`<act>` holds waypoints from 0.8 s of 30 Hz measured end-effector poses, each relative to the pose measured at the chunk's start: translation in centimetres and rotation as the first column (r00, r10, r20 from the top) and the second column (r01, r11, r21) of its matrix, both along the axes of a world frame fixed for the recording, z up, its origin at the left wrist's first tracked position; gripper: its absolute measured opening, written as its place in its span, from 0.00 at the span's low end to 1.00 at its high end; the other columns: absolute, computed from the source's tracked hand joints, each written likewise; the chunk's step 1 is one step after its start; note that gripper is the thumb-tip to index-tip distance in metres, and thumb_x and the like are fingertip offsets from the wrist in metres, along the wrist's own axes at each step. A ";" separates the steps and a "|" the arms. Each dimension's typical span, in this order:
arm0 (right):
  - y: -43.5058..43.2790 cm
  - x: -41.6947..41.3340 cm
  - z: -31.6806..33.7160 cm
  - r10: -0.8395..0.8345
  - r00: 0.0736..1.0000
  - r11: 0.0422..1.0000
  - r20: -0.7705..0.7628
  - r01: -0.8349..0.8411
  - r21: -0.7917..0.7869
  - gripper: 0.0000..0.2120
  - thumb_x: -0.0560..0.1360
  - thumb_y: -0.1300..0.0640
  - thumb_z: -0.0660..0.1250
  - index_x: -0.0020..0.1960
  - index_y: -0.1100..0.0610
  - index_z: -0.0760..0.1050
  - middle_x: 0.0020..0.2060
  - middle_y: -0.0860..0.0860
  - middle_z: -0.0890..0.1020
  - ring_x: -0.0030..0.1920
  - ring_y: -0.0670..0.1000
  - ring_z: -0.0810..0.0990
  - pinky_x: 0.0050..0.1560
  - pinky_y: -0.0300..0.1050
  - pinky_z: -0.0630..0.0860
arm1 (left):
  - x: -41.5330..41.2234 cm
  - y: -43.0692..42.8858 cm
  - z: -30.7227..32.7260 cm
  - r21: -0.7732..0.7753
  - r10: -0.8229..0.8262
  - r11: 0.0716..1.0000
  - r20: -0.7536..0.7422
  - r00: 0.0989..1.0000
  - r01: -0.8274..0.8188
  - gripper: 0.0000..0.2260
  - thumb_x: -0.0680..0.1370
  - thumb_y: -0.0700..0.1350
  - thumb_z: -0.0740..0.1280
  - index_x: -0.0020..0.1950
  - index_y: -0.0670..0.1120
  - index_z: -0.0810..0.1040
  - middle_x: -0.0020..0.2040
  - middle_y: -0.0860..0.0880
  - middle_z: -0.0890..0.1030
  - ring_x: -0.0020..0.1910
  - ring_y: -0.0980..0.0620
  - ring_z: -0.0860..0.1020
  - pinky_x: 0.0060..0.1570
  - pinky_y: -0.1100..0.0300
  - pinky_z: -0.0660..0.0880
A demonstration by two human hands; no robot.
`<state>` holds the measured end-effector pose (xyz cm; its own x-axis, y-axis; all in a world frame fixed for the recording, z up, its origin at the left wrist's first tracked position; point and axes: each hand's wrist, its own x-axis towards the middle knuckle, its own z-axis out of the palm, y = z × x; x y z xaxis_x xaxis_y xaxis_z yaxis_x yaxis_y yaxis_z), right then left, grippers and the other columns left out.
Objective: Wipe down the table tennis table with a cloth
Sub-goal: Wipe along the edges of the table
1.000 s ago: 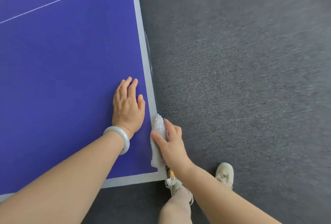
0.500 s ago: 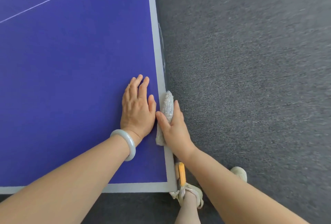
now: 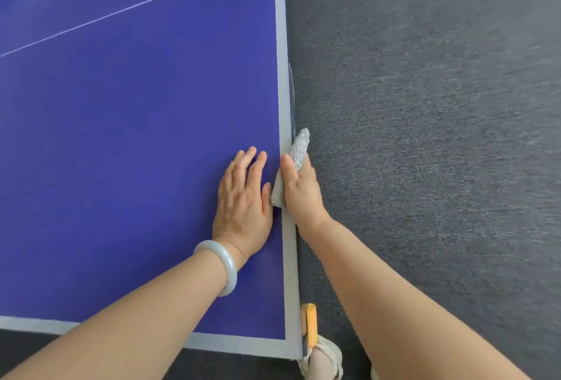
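Note:
The blue table tennis table (image 3: 127,143) fills the left of the view, with a grey border along its right side and near end. My right hand (image 3: 299,190) grips a folded grey cloth (image 3: 299,147) over the table's right side edge, thumb on top of the border and fingers down the outside. The cloth's tip sticks out past my fingers. My left hand (image 3: 244,197) lies flat on the blue surface just left of the cloth, fingers straight. A pale bangle sits on that wrist.
Dark grey carpet (image 3: 425,137) covers the floor to the right of the table. The table's near right corner (image 3: 296,352) is close to my feet, with a yellow part (image 3: 311,326) below it. A thin white line (image 3: 133,8) crosses the far surface.
My right hand has slid the cloth forward along the table's right edge, away from the near corner. My left hand stays flat on the surface beside it.

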<state>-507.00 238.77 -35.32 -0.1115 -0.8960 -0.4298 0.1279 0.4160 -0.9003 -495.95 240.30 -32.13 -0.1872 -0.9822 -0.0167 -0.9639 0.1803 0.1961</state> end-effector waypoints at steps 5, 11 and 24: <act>11.4 1.4 0.0 0.015 1.000 0.995 0.013 -0.014 -0.094 0.31 0.82 0.45 0.56 0.81 0.50 0.50 0.79 0.43 0.56 0.77 0.38 0.52 0.79 0.46 0.50 | -0.1 0.0 0.3 0.000 -0.020 1.000 -0.013 1.000 0.020 0.26 0.81 0.50 0.47 0.77 0.43 0.65 0.77 0.45 0.63 0.78 0.44 0.59 0.76 0.46 0.58; 1.0 0.1 0.2 0.004 1.000 0.998 -0.019 -0.005 -0.059 0.27 0.83 0.52 0.59 0.79 0.58 0.56 0.74 0.56 0.67 0.75 0.53 0.65 0.75 0.52 0.60 | 0.1 0.0 0.3 0.003 -0.014 1.000 -0.016 1.000 0.014 0.24 0.82 0.48 0.50 0.77 0.43 0.65 0.77 0.45 0.63 0.78 0.45 0.59 0.75 0.45 0.58; 7.6 0.4 0.1 0.069 0.998 0.994 0.005 -0.069 0.082 0.33 0.81 0.43 0.59 0.80 0.46 0.49 0.71 0.48 0.65 0.73 0.47 0.63 0.74 0.45 0.60 | -0.5 -0.2 -0.3 0.003 -0.018 1.000 0.066 0.998 0.018 0.25 0.80 0.47 0.48 0.75 0.41 0.67 0.76 0.43 0.65 0.77 0.41 0.61 0.73 0.43 0.62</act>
